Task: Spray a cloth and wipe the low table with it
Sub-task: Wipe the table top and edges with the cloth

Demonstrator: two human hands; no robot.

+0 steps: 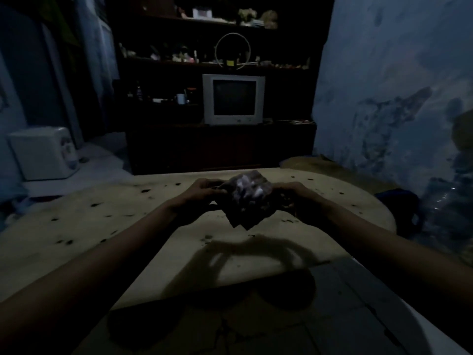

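Both hands — left hand (202, 194), right hand (294, 194) — grip the cloth (249, 198) between them (bunched, lifted) above the low table (102, 226).

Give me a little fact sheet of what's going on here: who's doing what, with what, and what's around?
Actor: a person, seen from their own head camera
Left hand: grips the cloth's left side
Right hand: grips the cloth's right side
Cloth: dark, bunched, with pale patches, held up above the table
Low table: pale top with dark spots, not being wiped yet
Spray bottle: none visible
Background: old television in a dark shelf unit
Lighting: very dim
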